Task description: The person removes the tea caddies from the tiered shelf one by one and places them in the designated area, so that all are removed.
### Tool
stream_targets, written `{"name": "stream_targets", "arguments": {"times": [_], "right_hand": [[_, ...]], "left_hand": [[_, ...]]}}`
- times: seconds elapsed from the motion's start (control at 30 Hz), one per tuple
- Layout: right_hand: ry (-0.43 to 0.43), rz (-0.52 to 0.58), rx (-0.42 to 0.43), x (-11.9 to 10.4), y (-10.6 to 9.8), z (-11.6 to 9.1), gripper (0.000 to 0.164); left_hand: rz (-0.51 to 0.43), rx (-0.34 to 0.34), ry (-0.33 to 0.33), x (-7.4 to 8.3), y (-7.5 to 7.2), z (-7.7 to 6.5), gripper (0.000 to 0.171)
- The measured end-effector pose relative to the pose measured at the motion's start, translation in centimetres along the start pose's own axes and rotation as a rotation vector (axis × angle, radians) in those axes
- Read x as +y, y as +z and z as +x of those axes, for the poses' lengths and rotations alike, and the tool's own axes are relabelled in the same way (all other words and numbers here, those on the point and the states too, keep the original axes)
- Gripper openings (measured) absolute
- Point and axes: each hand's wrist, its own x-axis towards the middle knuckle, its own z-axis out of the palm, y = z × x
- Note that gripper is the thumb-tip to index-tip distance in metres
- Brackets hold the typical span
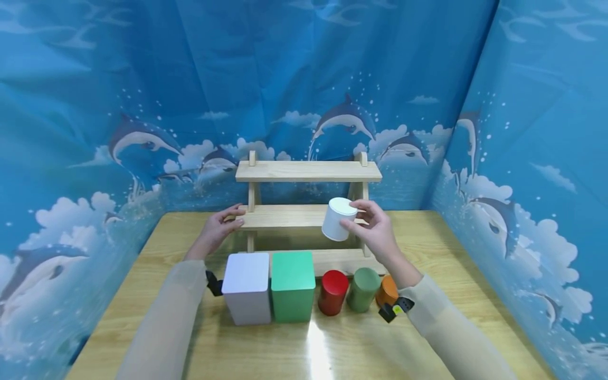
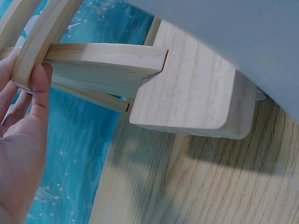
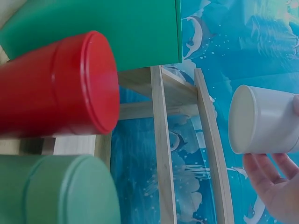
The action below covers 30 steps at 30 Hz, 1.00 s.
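Observation:
A white round canister [image 1: 339, 220] is held by my right hand [image 1: 372, 227], thumb on the near side and fingers behind. In the head view it overlaps the right part of the middle shelf. The right wrist view shows the white canister [image 3: 264, 119] tilted on its side in that view, fingers along its wall. My left hand [image 1: 219, 227] pinches the left end of the middle board on a three-tier wooden shelf [image 1: 285, 215]. In the left wrist view, the left hand [image 2: 28, 121] has thumb and fingers around the board's end.
In front of the shelf stand a white box [image 1: 247, 287], a green box [image 1: 293, 287], a red canister [image 1: 333, 292], a green canister [image 1: 363, 290] and an orange canister [image 1: 387, 292]. Blue dolphin-print curtains [image 1: 285, 79] surround the wooden table [image 1: 256, 353].

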Motion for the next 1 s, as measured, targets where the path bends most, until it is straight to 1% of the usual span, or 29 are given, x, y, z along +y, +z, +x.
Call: {"name": "stream_targets", "arguments": {"times": [0.2,0.4,0.57,0.73,0.87,1.0], "right_hand": [[0.017,-0.010,0.017,0.2,-1.1,-1.2,0.040],[0.038,-0.029,0.057,0.5,-2.2,-2.3,0.040],[0.069,-0.034,0.079,0.9,-3.1,-3.4,0.041],[0.062,-0.017,0.109,1.1,-3.9,-4.2,0.040],[0.055,-0.027,0.128,1.3,-4.5,-4.7,0.039],[0.066,-0.044,0.147,1.4,-5.2,-5.2,0.040]], "left_hand": [[0.005,0.006,-0.011,-0.3,0.0,0.0,0.052],[0.008,0.009,-0.012,-0.3,0.1,-0.2,0.050],[-0.025,0.000,-0.006,-0.4,0.1,-0.3,0.047],[-0.043,0.009,0.000,-0.4,0.3,-0.2,0.048],[-0.041,0.023,0.007,-0.4,0.3,-0.1,0.049],[-0.038,0.032,0.016,-0.5,0.3,0.0,0.049]]}}
